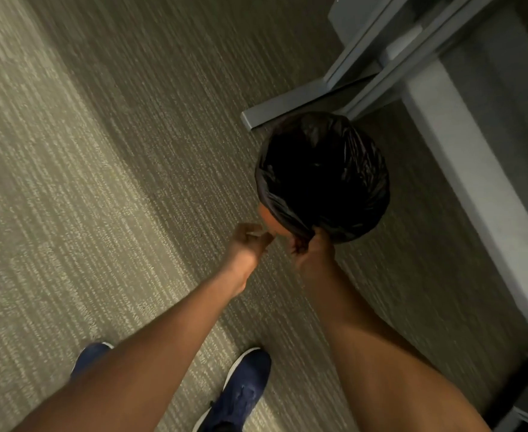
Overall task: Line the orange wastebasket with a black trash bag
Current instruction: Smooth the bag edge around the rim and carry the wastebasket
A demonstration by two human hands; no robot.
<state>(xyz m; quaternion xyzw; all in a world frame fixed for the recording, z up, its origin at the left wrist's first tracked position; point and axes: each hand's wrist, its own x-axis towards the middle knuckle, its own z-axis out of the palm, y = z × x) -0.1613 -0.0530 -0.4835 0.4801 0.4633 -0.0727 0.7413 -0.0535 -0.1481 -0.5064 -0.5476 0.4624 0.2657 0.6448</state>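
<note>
Both hands are working at the near rim of the bin (267,218), sitting on carpet (100,182) by a desk leg (287,109). Right hand (311,247) is pinching gathered bag (322,173) plastic; left hand (250,241) is clenched just beside it, contents unclear.

Striped grey-beige carpet (100,182) covers floor, lit pale at left, darker toward right. Grey metal desk leg frame (343,88) stands at upper right, flat foot resting on carpet. Pale desktop edge (474,169) runs diagonally down right side. Two navy sneakers with white soles (241,394) planted near bottom, apart.
</note>
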